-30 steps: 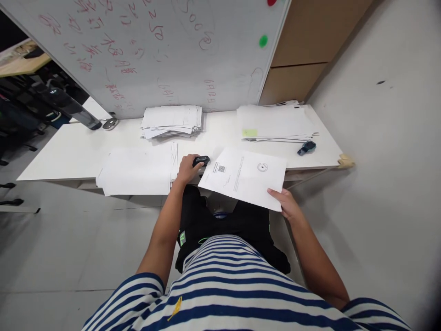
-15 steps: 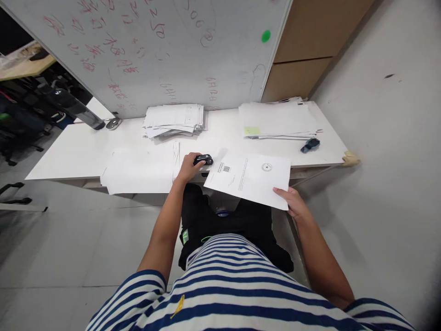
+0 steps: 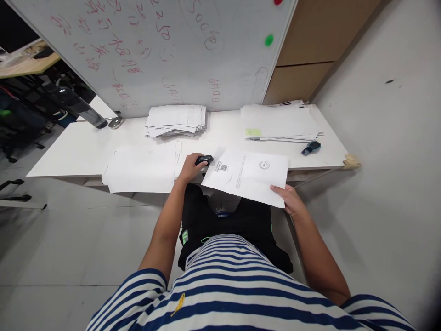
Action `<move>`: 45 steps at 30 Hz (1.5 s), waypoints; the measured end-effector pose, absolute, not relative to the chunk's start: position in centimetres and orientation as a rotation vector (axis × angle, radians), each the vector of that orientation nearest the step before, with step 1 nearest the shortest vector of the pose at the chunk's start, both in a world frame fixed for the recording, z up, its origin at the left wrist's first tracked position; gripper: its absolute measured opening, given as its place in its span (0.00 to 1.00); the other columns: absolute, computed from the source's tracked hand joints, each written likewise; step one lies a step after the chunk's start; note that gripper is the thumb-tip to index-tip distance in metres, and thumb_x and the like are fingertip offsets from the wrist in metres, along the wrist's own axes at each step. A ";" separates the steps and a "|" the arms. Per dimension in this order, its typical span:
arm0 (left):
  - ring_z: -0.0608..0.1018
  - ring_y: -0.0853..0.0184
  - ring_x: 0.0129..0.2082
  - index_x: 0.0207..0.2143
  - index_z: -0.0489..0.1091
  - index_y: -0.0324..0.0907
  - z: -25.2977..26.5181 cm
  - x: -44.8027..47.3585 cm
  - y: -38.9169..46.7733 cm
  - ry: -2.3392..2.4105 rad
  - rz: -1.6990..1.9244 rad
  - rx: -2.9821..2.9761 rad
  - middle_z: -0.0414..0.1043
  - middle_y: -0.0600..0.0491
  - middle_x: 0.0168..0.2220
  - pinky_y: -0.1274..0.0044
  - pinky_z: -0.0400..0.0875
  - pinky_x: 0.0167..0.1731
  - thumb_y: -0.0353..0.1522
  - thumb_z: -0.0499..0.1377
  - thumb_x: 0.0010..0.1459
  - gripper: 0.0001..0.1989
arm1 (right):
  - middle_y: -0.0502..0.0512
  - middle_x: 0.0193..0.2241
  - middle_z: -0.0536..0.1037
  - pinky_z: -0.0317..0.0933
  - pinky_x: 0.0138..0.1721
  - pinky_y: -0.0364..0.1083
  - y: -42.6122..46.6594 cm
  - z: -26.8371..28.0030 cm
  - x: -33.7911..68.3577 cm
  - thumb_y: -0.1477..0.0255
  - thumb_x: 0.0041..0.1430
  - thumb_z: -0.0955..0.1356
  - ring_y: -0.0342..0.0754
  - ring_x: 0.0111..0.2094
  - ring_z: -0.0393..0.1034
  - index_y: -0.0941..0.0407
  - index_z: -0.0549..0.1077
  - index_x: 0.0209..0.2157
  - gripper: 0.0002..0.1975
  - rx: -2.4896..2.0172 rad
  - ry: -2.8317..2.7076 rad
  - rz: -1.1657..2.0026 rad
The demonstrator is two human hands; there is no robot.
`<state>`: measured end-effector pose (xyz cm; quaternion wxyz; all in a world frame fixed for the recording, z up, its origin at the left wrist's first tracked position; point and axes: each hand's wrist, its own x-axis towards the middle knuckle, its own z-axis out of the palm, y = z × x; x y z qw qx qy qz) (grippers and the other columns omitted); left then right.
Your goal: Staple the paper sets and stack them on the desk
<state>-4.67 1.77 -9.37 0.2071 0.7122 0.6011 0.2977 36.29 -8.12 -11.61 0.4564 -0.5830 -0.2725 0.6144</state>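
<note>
- shirt (image 3: 227,285): blue and white horizontal stripes; stripes look finer toward the hem, broader toward the chest
- hem: curved front edge, sits over the top of the pants
- left sleeve (image 3: 138,294): short, same stripes, blue band at the cuff edge
- right sleeve (image 3: 375,310): short, matching stripes, ends near the elbow
- yellow motif (image 3: 178,305): small, slim, leaf- or feather-like, left side of chest; too small to identify
- pants (image 3: 220,225): black, loose cut
- drawstring (image 3: 206,239): thin, bright green, loops out at the waist
- patch (image 3: 185,236): pale green, left side of pants; print unreadable
- right side of pants: thin green trim sliver
- forearms and hands: bare
</note>
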 end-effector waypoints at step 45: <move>0.41 0.43 0.75 0.71 0.52 0.42 -9.1 2.8 8.8 2.081 0.571 1.920 0.50 0.38 0.73 0.48 0.38 0.69 0.53 0.53 0.64 0.40 | 0.55 0.36 0.86 0.77 0.38 0.52 -5.6 -12.8 37.6 0.57 0.38 0.82 0.54 0.34 0.81 0.55 0.83 0.40 0.26 -1.504 -0.775 1.157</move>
